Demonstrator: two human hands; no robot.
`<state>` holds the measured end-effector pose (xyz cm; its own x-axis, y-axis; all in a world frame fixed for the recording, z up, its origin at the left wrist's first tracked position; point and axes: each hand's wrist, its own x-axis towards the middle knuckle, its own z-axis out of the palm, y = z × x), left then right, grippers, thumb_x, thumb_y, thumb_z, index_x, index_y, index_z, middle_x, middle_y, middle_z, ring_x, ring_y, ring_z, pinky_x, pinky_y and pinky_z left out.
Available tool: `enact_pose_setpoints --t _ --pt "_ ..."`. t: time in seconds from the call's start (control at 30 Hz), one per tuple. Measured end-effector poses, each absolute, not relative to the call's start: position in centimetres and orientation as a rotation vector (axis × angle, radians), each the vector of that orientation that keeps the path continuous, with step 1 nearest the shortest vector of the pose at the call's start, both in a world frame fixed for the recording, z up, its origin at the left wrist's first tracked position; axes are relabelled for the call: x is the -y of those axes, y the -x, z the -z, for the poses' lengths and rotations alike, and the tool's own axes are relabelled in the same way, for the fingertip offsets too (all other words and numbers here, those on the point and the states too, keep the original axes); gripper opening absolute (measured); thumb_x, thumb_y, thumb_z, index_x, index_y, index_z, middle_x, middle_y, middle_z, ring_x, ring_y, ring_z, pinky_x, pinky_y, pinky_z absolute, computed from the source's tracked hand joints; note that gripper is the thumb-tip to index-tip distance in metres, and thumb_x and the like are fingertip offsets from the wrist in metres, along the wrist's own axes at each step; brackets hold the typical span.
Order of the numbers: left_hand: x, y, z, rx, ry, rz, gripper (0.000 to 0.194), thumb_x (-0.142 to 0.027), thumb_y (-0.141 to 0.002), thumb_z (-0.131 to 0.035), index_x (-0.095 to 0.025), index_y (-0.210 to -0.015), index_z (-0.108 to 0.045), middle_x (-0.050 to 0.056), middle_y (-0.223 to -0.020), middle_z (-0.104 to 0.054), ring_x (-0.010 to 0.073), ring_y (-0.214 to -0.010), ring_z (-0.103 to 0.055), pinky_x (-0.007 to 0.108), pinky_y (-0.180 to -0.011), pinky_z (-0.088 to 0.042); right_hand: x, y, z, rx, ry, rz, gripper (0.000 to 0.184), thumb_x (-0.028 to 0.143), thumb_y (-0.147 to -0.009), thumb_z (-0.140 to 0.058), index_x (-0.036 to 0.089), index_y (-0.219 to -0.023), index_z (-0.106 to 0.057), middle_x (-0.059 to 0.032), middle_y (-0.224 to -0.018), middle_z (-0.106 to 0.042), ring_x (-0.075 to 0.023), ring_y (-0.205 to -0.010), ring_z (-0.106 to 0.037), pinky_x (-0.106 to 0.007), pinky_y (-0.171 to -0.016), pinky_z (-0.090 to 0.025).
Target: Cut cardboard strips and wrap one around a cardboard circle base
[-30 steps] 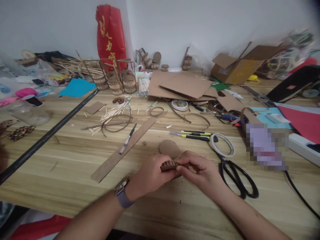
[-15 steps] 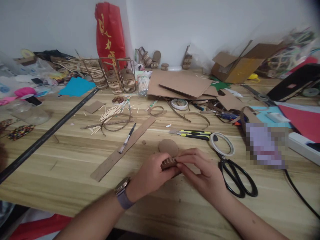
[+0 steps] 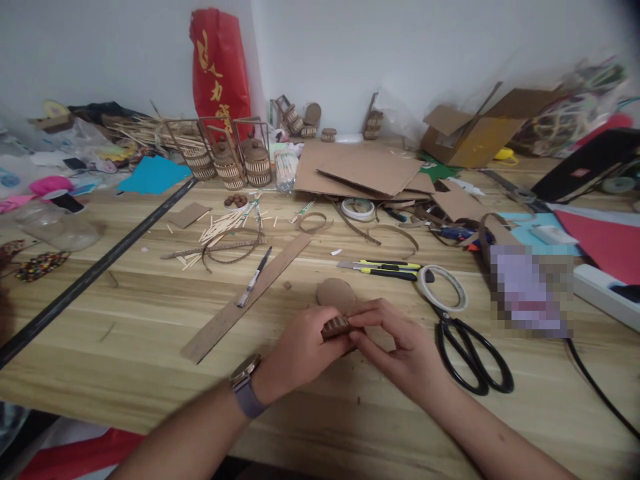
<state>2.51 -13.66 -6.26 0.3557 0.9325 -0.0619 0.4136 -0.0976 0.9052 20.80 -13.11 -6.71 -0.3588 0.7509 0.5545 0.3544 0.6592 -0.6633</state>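
Note:
Both my hands meet just above the near middle of the wooden table. My left hand, with a watch on its wrist, curls its fingers round a small ridged brown cardboard ring. My right hand pinches the same ring from the right with thumb and forefinger. A round cardboard disc lies flat on the table just beyond my fingers.
Black scissors and a white tape ring lie right of my hands, yellow-black cutters beyond. A long cardboard strip with a pen runs to the left, a black rail further left. Cardboard sheets, small baskets, a box at the back.
My right hand's fingers have shifted slightly along the ring, and both hands turned it a little. Nothing else on the table has moved.

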Motion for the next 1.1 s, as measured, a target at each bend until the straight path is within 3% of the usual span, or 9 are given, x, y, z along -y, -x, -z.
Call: enact_pose_setpoints --t 0.17,0.3,0.47,0.6,0.77,0.97,1.1 --pt "13.5 -2.4 6.2 -1.217 -1.545 -0.691 0.030 -0.037 -0.078 -0.067 -0.019 -0.068 -0.046 -0.007 -0.062 -0.042 0.0110 -0.063 -0.040 0.024 -0.056 -0.027 13.1 -20.9 7.2 1.915 0.938 -0.652 0.013 0.016 -0.085 -0.062 0.025 -0.090 -0.069 -0.0025 -0.082 -0.074 -0.0172 -0.076 -0.070 -0.029 -0.069 -0.055" --pt "13.2 -1.8 6.4 -1.022 -1.388 -0.747 0.039 -0.050 -0.074 -0.073 -0.020 -0.087 -0.053 -0.004 -0.077 -0.051 0.0135 -0.073 -0.047 0.025 -0.065 -0.038 13.0 -20.9 7.6 1.740 1.059 -0.829 0.007 0.024 -0.084 -0.064 0.023 -0.087 -0.070 -0.0026 -0.080 -0.073 -0.0168 -0.074 -0.068 -0.028 -0.068 -0.054" --pt "13.1 -2.0 7.0 -0.646 -0.676 -0.601 0.058 -0.073 -0.089 -0.039 -0.023 -0.106 -0.060 0.006 -0.100 -0.067 0.0250 -0.093 -0.063 0.038 -0.077 -0.052 12.9 -21.0 7.6 1.576 1.148 -1.022 0.015 0.035 -0.081 -0.068 0.021 -0.086 -0.071 -0.0027 -0.075 -0.070 -0.0154 -0.065 -0.064 -0.025 -0.058 -0.052" --pt "13.0 -2.5 7.4 -0.504 -0.522 -0.488 0.061 -0.067 -0.093 -0.037 -0.017 -0.113 -0.065 0.009 -0.102 -0.070 0.0248 -0.088 -0.068 0.035 -0.070 -0.053 13.2 -21.0 7.6 1.575 1.166 -1.041 0.019 0.039 -0.084 -0.065 0.022 -0.090 -0.070 -0.0027 -0.076 -0.068 -0.0136 -0.058 -0.060 -0.023 -0.047 -0.047" --pt "13.1 -2.5 7.5 -0.536 -0.562 -0.542 0.047 -0.056 -0.093 -0.044 -0.017 -0.098 -0.070 0.007 -0.090 -0.070 0.0204 -0.078 -0.067 0.027 -0.058 -0.046 13.1 -20.9 7.6 1.741 1.079 -0.854 0.012 0.027 -0.081 -0.066 0.023 -0.092 -0.070 -0.0030 -0.081 -0.069 -0.0169 -0.077 -0.065 -0.028 -0.070 -0.053" --pt "13.2 -2.6 6.6 -0.720 -0.592 -0.535 0.043 -0.046 -0.097 -0.035 -0.020 -0.092 -0.069 0.007 -0.085 -0.067 0.0184 -0.074 -0.064 0.025 -0.054 -0.042 13.1 -20.7 7.3 1.784 1.067 -0.844 0.011 0.023 -0.081 -0.064 0.024 -0.091 -0.068 -0.0024 -0.082 -0.068 -0.0162 -0.076 -0.064 -0.027 -0.069 -0.053" --pt "13.3 -2.6 6.9 -0.719 -0.617 -0.588 0.038 -0.047 -0.094 -0.041 -0.020 -0.096 -0.068 0.007 -0.088 -0.068 0.0189 -0.077 -0.064 0.025 -0.055 -0.044 13.2 -20.7 7.5 1.764 1.044 -0.860 0.014 0.022 -0.080 -0.065 0.024 -0.094 -0.069 -0.0024 -0.083 -0.067 -0.0165 -0.077 -0.064 -0.027 -0.068 -0.055"
